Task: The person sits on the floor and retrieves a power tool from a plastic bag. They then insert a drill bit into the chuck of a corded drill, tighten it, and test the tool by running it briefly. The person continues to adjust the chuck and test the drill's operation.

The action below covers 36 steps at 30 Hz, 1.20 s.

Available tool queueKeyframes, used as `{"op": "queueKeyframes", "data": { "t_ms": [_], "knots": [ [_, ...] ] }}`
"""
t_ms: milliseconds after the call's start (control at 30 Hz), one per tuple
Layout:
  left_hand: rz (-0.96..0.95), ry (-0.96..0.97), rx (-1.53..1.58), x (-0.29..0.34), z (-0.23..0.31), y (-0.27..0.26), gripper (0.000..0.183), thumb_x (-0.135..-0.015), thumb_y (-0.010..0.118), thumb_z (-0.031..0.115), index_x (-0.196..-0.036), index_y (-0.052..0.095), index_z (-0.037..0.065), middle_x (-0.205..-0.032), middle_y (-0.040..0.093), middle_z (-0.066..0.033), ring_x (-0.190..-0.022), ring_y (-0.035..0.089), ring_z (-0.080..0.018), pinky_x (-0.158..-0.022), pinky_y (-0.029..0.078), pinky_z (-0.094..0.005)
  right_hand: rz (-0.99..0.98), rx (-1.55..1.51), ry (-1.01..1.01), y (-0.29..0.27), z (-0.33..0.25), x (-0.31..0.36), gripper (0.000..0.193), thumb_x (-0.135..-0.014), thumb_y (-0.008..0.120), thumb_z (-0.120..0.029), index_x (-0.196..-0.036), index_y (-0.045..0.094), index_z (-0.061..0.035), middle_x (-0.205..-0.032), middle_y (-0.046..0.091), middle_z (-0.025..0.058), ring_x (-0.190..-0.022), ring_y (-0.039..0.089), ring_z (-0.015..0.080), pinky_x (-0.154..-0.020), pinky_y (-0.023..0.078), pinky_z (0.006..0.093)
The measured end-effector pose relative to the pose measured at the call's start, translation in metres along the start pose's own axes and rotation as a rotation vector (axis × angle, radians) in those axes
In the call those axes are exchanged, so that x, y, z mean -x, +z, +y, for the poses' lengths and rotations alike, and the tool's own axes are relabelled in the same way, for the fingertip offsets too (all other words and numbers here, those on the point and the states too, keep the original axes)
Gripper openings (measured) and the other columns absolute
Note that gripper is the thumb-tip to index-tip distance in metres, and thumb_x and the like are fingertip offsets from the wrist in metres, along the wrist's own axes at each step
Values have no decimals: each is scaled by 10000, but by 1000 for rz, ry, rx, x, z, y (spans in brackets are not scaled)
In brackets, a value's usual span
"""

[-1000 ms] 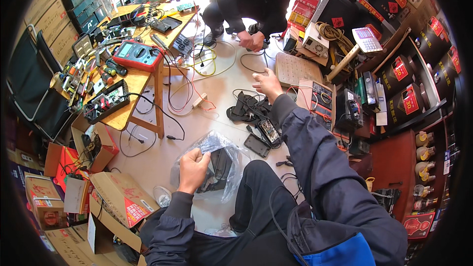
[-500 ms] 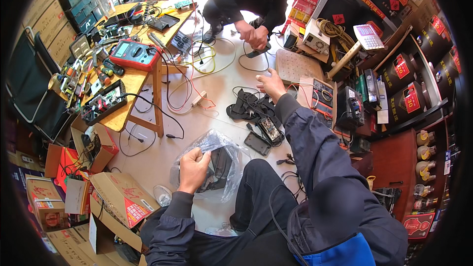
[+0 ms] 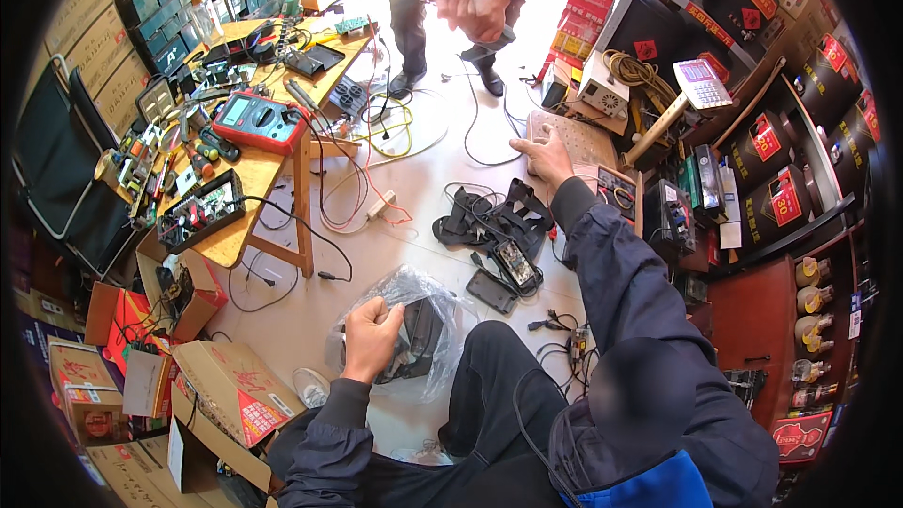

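My left hand (image 3: 372,337) is closed, thumb against the bent fingers, at the rim of a clear plastic bag (image 3: 448,357). Dark objects (image 3: 420,334) lie inside the bag, too jumbled to name. Reaching forward, my right hand (image 3: 548,158) has its fingers apart, index and thumb stretched out, with nothing held. Beyond its fingertips lies a beige speckled board (image 3: 555,134). On the floor between my hands are black straps with cables (image 3: 475,218), an opened device with exposed circuitry (image 3: 515,261) and a flat dark cover (image 3: 491,291).
A co-worker's hands (image 3: 470,11) grip a dark object ahead. A wooden workbench (image 3: 222,242) with a red multimeter (image 3: 259,120) and tools stands left, open cardboard boxes (image 3: 226,386) below it. Cables trail across the floor. Shelving (image 3: 743,292) and a white scale (image 3: 701,83) are at right.
My right hand has moved slightly right, its index finger now more stretched out. The co-worker has risen from a crouch, hands higher up. My left hand stays at the bag.
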<state>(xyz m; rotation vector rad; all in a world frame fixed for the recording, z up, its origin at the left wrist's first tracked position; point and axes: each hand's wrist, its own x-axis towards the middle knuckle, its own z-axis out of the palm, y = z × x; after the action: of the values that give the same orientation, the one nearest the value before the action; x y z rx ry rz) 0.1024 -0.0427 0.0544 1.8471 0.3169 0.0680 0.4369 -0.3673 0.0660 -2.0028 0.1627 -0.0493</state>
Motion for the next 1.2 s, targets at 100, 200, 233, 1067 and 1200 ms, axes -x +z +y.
{"op": "queueKeyframes", "data": {
  "t_ms": [100,200,233,1067,1200],
  "knots": [
    [6,36,22,-3,-3,1,486,-962,744,139,-665,363,78,-634,334,71,-624,304,-46,-524,273,-297,16,-20,-105,-16,-24,-9,1142,-769,935,-376,-1577,295,116,-1481,508,366,-1353,572,392,-1115,481,390],
    [18,33,34,-5,-6,0,482,-960,745,134,-662,371,77,-632,341,72,-623,307,-45,-523,272,-298,3,-9,-135,-31,-47,-24,1166,-759,948,-370,-1591,277,94,-1511,481,362,-1376,551,397,-1137,467,409],
    [23,19,19,-5,-7,-1,480,-959,745,132,-661,373,77,-632,343,72,-623,308,-44,-523,272,-298,3,-29,-152,-34,-52,-30,1164,-757,949,-371,-1591,282,92,-1510,485,357,-1378,549,396,-1140,464,409],
    [226,-32,207,59,43,25,246,-1006,717,221,-862,630,40,-774,628,-18,-707,595,-108,-701,508,-276,-424,-72,-402,-27,-68,136,697,-738,793,-328,-1239,625,128,-1006,728,157,-881,681,185,-837,554,336],
    [89,224,380,41,115,36,419,-1014,711,268,-1293,653,-40,-1250,696,-110,-1190,636,-163,-1039,478,-296,-621,-267,-292,-60,-65,224,627,-793,775,-284,-1284,627,76,-1099,707,87,-979,643,144,-925,509,282]
  ]
}}
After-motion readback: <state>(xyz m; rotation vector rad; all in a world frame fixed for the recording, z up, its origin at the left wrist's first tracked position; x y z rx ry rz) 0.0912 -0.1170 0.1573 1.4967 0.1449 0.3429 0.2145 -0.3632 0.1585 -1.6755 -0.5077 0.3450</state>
